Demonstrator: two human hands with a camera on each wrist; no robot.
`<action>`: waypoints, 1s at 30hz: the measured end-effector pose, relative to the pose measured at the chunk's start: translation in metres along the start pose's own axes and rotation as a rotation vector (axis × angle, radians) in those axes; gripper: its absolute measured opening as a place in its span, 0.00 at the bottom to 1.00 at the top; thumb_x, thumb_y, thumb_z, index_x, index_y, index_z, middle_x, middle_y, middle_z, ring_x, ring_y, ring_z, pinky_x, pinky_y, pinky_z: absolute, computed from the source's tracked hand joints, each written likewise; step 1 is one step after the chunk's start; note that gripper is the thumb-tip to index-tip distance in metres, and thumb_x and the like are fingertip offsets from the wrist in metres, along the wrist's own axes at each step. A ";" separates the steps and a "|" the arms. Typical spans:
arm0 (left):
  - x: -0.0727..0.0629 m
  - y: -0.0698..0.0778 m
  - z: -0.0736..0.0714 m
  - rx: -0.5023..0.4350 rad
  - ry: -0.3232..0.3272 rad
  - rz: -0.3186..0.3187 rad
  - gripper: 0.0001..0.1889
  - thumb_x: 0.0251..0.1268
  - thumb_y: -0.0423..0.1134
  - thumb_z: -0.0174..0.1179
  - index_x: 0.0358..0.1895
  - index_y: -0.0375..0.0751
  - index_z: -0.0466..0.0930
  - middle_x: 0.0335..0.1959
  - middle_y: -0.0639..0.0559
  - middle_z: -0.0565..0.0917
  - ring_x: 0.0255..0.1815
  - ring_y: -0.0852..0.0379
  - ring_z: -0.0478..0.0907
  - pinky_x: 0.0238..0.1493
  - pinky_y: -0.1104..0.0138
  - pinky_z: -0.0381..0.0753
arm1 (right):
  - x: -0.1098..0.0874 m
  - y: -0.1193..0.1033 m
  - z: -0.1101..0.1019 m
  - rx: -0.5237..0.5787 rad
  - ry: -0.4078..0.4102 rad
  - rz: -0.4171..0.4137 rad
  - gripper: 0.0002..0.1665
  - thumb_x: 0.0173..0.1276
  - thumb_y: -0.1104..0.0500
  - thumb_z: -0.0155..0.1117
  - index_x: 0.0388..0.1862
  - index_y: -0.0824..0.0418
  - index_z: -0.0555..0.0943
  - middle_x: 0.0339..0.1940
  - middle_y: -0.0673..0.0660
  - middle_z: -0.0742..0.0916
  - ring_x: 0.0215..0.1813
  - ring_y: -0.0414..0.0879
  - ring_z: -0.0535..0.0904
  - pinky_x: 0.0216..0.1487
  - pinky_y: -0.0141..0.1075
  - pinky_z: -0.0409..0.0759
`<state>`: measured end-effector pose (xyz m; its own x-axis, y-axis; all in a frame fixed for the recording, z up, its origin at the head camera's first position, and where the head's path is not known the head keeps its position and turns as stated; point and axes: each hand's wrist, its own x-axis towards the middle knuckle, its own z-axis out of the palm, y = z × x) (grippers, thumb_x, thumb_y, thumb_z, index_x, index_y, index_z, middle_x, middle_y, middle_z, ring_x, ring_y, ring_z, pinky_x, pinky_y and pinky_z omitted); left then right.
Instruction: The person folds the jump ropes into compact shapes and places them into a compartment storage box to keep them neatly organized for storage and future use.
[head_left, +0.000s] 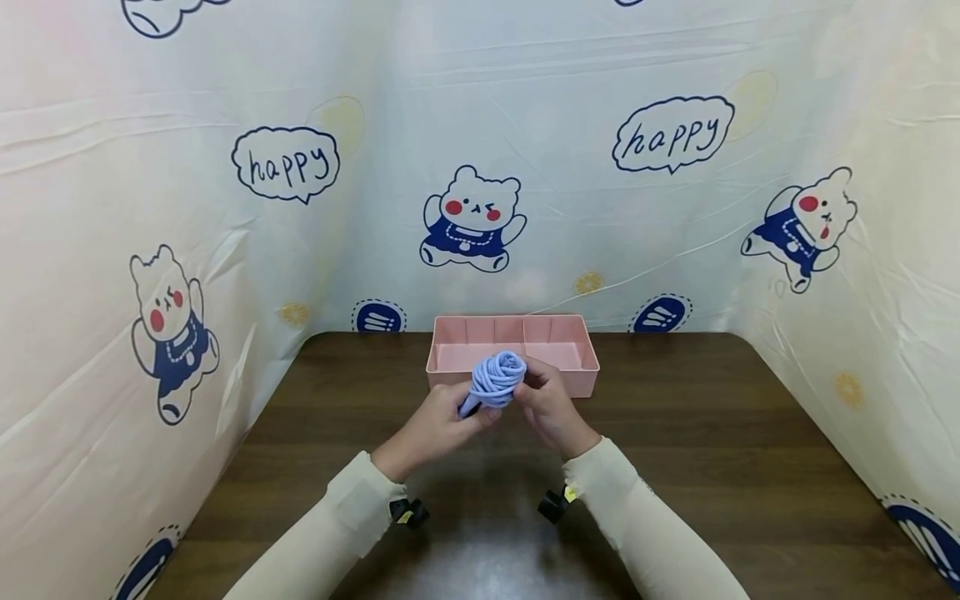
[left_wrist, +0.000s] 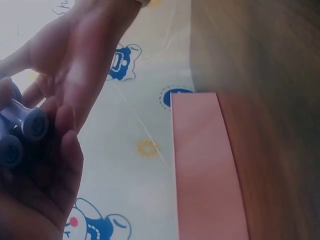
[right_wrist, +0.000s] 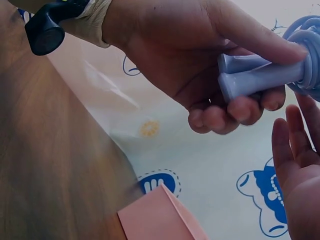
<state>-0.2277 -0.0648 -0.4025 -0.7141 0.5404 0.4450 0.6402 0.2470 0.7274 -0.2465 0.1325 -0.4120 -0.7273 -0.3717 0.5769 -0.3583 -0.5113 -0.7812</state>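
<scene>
A light blue jump rope point(head_left: 497, 379) is wound into a thick coil around its two handles point(right_wrist: 260, 77), held up in front of the pink box. My left hand point(head_left: 442, 421) grips the handles side by side, thumb pressed along them near the coil. The handle ends show at the edge of the left wrist view. At the coil's right side, my right hand point(head_left: 551, 404) pinches the cord between thumb and index finger. Its other fingers point(right_wrist: 297, 135) extend loosely below the coil in the right wrist view. The pinched bit of cord is mostly hidden.
Behind the hands, a pink open box point(head_left: 551, 385) with a divider stands at the back of the dark wooden table point(head_left: 720, 467). A pale printed cloth point(head_left: 480, 100) with bear drawings hangs around the back and sides.
</scene>
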 end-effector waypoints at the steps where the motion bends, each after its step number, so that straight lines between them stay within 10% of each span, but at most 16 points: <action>1: 0.001 0.001 -0.001 0.034 0.009 0.007 0.18 0.67 0.46 0.63 0.56 0.43 0.79 0.39 0.56 0.85 0.32 0.61 0.79 0.38 0.65 0.82 | 0.001 -0.001 0.000 -0.008 0.002 0.001 0.30 0.60 0.42 0.70 0.57 0.56 0.82 0.50 0.54 0.83 0.51 0.45 0.76 0.53 0.35 0.77; 15: 0.002 -0.007 -0.010 0.179 -0.002 0.049 0.21 0.63 0.53 0.65 0.56 0.52 0.78 0.42 0.63 0.83 0.34 0.63 0.78 0.41 0.66 0.81 | 0.008 -0.005 -0.002 -0.072 -0.023 0.035 0.34 0.58 0.39 0.70 0.58 0.56 0.81 0.50 0.56 0.84 0.50 0.47 0.78 0.50 0.38 0.80; 30: -0.016 -0.033 -0.027 0.279 -0.054 -0.122 0.16 0.63 0.57 0.63 0.49 0.55 0.78 0.33 0.66 0.79 0.31 0.63 0.76 0.33 0.68 0.80 | 0.000 -0.001 -0.020 -0.015 0.051 0.066 0.29 0.57 0.43 0.72 0.55 0.55 0.83 0.46 0.55 0.84 0.45 0.44 0.78 0.45 0.34 0.81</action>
<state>-0.2448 -0.1031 -0.4192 -0.7794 0.5333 0.3288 0.6086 0.5199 0.5994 -0.2574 0.1484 -0.4155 -0.7785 -0.3636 0.5117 -0.3172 -0.4755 -0.8205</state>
